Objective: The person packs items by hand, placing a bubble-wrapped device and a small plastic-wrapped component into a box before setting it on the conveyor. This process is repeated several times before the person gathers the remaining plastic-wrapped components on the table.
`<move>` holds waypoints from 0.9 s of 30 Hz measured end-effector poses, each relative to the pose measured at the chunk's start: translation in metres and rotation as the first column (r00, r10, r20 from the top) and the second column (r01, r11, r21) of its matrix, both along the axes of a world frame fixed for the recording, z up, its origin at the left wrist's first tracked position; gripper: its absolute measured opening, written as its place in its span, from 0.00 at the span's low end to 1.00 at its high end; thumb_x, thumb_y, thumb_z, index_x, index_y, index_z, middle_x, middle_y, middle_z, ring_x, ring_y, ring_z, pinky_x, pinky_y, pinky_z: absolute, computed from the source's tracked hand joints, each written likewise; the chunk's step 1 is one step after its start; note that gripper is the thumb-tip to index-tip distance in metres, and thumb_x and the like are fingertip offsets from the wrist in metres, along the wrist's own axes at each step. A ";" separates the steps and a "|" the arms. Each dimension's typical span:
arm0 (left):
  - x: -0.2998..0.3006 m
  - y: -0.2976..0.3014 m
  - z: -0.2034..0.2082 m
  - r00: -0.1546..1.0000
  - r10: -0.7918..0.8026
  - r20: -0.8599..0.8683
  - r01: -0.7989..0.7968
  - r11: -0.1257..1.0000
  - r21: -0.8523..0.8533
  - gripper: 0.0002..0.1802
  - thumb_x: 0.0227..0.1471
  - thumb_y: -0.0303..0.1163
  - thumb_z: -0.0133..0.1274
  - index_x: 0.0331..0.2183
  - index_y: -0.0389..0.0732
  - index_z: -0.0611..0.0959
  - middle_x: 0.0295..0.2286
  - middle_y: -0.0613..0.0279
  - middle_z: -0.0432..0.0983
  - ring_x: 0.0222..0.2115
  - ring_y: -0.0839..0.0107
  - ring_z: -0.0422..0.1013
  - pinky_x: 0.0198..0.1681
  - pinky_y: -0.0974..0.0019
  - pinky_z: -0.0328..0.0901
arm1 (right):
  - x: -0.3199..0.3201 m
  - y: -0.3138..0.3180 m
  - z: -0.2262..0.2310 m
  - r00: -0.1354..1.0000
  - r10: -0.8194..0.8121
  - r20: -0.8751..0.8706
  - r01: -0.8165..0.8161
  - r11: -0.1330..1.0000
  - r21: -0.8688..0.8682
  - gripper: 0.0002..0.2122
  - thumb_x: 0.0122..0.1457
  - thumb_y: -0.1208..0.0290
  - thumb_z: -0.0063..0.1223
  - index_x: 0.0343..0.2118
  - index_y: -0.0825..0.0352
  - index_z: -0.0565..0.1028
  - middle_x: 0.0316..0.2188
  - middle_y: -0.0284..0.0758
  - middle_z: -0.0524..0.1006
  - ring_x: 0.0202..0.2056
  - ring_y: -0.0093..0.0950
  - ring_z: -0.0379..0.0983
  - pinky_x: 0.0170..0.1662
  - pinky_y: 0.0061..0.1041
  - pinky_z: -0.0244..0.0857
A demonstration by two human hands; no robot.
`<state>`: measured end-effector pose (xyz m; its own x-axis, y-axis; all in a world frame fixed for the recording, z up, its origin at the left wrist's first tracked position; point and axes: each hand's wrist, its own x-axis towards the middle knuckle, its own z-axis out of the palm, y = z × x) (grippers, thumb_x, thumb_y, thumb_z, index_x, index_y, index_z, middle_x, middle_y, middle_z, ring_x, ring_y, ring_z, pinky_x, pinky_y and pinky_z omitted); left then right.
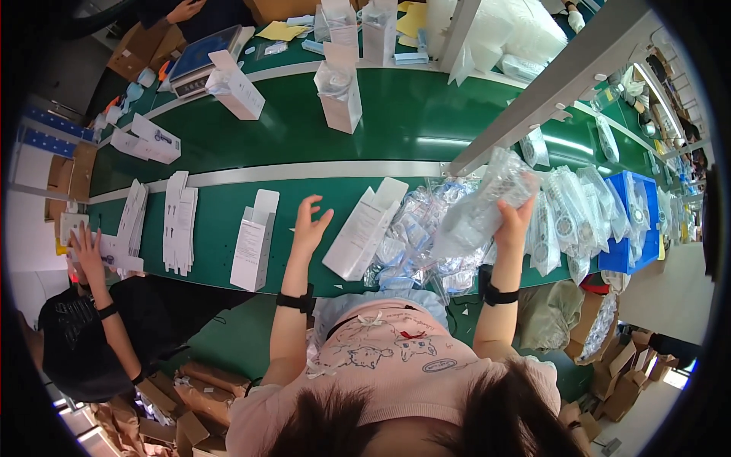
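**While some far cartons (340,110) hold clear plastic (333,80), many packets (415,222) lie unboxed**

Cardboard boxes (618,375) edge the room; on the green table (216,221), heaped packets suggest much is left. Near cartons (250,250) flank the left hand (309,227), spread wide and holding nothing; the right hand (516,219) grips a bubble-wrap bag (474,221) above the packets.

Bright light, glare streaks on green surface (415,107), bowed edges.
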<state>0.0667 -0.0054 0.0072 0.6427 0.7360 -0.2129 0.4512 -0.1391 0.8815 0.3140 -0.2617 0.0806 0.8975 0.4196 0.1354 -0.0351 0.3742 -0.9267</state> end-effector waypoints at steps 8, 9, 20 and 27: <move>0.033 0.015 -0.037 0.929 -0.365 0.056 0.343 0.795 -0.501 0.32 0.48 0.39 0.50 0.52 0.39 0.58 0.42 0.56 0.66 0.43 0.68 0.63 0.43 0.69 0.60 | -0.033 0.046 0.001 0.971 0.025 -0.238 -0.005 0.996 0.086 0.29 0.43 0.83 0.44 0.52 0.62 0.54 0.45 0.36 0.63 0.46 0.30 0.61 0.49 0.27 0.57; 0.040 0.012 -0.034 0.896 -0.430 0.109 0.420 0.743 -0.521 0.33 0.48 0.38 0.50 0.53 0.39 0.58 0.42 0.56 0.65 0.43 0.68 0.63 0.44 0.69 0.59 | -0.034 0.048 0.001 0.963 0.033 -0.267 -0.002 0.993 0.117 0.28 0.43 0.83 0.43 0.51 0.62 0.55 0.43 0.36 0.63 0.45 0.29 0.62 0.48 0.27 0.57; 0.026 -0.031 0.061 0.912 -0.368 0.183 0.328 0.919 0.218 0.47 0.29 0.28 0.63 0.52 0.41 0.58 0.47 0.54 0.59 0.46 0.58 0.57 0.50 0.63 0.55 | -0.041 0.085 0.008 0.871 0.014 -0.490 0.196 0.906 0.375 0.26 0.47 0.79 0.44 0.52 0.64 0.54 0.45 0.36 0.63 0.46 0.31 0.62 0.49 0.30 0.58; 0.021 -0.043 0.056 0.971 -0.197 0.134 0.134 0.916 0.379 0.46 0.23 0.24 0.66 0.47 0.39 0.58 0.45 0.49 0.58 0.45 0.60 0.60 0.48 0.59 0.58 | -0.071 0.141 0.014 0.900 -0.273 -0.340 0.343 0.925 0.165 0.25 0.47 0.76 0.52 0.49 0.66 0.57 0.43 0.36 0.64 0.45 0.30 0.62 0.49 0.30 0.57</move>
